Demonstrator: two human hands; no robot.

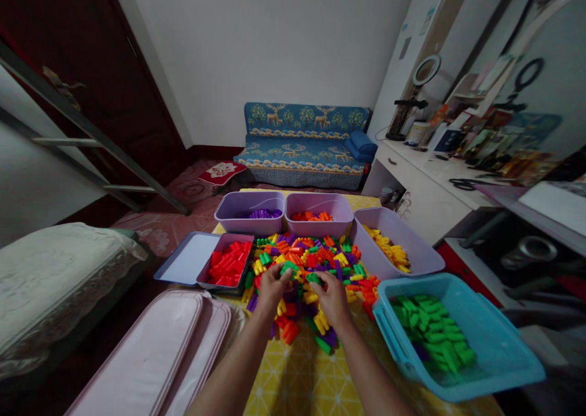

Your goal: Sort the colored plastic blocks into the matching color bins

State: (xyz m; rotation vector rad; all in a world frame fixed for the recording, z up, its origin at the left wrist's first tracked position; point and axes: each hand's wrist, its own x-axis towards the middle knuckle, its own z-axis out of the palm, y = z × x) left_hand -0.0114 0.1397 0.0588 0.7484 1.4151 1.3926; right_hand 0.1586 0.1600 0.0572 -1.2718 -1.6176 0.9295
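The left hand (271, 288) reaches over a loose pile of mixed blocks (327, 251), its fingers drawn in narrow and pinching a green block (289, 266). The right hand (331, 291) works just beside it, its thumb and fingers closed on a second green block (314, 278); the two held pieces are near each other but apart — both above the middle of the pile. Red, orange, yellow, purple and green blocks lie jumbled there, some spilling toward the near side, on a table (315, 397) with a yellow patterned cover.

Containers ring the pile. At the far side stand two lilac bins: the left one (249, 226) holds purple blocks, the other (319, 226) orange ones. A third lilac bin (419, 254), to the right, holds yellow blocks. Nearer on the right, a blue bin (497, 343) contains green blocks, with a dark purplish patch at their left whose nature I cannot tell. To the left of the pile, red blocks (227, 263) fill a box whose lid (188, 258) lies folded open. Pink padded panels (158, 349) sit nearer on the left — beyond the table, a blue patterned sofa (302, 153) stands against the wall.
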